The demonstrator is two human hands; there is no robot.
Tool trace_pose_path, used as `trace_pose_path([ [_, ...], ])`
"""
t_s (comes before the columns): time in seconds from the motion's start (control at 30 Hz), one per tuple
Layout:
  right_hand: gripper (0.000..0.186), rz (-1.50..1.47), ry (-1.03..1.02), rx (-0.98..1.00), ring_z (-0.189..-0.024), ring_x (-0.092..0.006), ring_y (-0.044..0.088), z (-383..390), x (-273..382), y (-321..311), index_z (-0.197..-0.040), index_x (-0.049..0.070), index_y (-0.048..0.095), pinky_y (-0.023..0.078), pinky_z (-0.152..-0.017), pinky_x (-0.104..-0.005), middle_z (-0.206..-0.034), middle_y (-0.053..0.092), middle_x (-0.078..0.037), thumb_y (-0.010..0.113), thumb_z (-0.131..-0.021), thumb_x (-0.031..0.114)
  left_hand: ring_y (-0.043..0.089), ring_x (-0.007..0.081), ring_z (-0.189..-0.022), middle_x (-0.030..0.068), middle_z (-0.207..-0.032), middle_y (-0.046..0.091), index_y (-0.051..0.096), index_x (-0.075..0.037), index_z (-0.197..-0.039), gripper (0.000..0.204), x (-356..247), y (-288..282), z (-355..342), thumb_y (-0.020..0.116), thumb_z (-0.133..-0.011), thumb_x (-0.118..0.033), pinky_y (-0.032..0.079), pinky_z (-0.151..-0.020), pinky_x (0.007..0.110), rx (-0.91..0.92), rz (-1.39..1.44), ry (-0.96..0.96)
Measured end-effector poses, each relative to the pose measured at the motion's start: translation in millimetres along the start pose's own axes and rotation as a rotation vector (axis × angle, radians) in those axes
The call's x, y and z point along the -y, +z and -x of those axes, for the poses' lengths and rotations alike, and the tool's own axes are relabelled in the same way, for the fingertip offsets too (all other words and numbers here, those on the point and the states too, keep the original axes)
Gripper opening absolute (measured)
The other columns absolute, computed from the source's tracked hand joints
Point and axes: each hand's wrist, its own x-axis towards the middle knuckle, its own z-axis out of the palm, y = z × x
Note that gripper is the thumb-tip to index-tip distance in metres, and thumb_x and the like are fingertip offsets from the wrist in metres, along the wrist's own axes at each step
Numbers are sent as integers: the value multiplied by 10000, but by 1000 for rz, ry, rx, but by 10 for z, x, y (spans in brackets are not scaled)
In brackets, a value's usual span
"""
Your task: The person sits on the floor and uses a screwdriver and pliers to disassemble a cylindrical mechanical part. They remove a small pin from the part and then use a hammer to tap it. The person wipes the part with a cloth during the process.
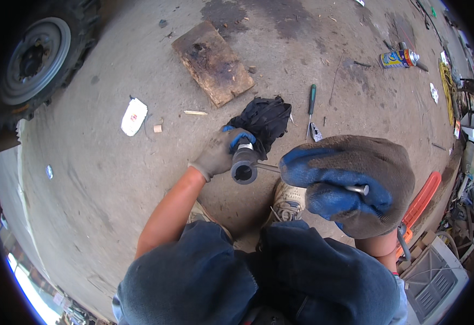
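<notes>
My left hand [218,154], in a grey work glove with blue coating, is closed round a dark hollow metal tube [242,156]. The tube's round open end faces up toward me, and crumpled black cloth or plastic [266,120] lies against its far side. In my right hand [350,173], gloved the same way, is a metal rod [268,168]. Its thin end reaches to the side of the tube near the rim, and a rounded end sticks out of the fist. Whether the tip touches the tube or sits in it, I cannot tell.
Beyond my hands lie a stained wooden board [213,64], a green-handled screwdriver [311,105] and a small metal tool head [316,132]. A spray can [399,58] lies far right. A big wheel [36,59] stands at left; an orange-red tool [426,197] is beside my right arm.
</notes>
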Motion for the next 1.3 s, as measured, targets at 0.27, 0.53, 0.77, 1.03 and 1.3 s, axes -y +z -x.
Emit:
trace_pose_path([
  [0.27, 512, 92, 58, -70, -694, -240, 733, 124, -50, -34, -876, 42, 752, 560, -647, -311, -834, 747, -114, 775, -816, 550, 644, 308, -1089, 119, -1178, 669, 629, -106, -1227, 457, 115, 3, 37, 757, -796, -25, 507, -976, 398, 71, 9, -13],
  [0.53, 572, -38, 192, -12, -667, -241, 725, 249, -132, -163, -860, 27, 745, 555, -628, -318, -814, 743, -132, 734, -833, 598, 666, 343, -1021, 109, -1090, 710, 679, -137, -1108, 403, 191, 80, 20, 838, -742, -193, 521, -932, 417, 0, 131, -7],
  [0.77, 533, -121, 254, -18, -664, -234, 726, 137, -20, -98, -864, 30, 736, 557, -617, -301, -820, 746, -141, 741, -845, 563, 671, 356, -984, 134, -1054, 712, 677, -131, -1091, 377, 177, 71, 7, 826, -748, -184, 532, -895, 425, -18, 95, 54],
  [1.03, 518, -123, 183, -34, -665, -256, 734, 130, -43, -92, -864, 1, 716, 566, -607, -310, -791, 737, -160, 722, -879, 519, 676, 369, -980, 140, -1053, 718, 671, -137, -1088, 364, 137, 52, 5, 818, -758, -185, 536, -882, 435, -25, 92, 36],
  [1.3, 514, -180, 189, -39, -681, -260, 744, 154, -50, -51, -889, -16, 711, 587, -634, -315, -797, 739, -173, 727, -894, 498, 681, 367, -988, 141, -1053, 721, 669, -139, -1094, 371, 67, 14, 3, 820, -759, -187, 544, -884, 429, -30, 10, 56],
])
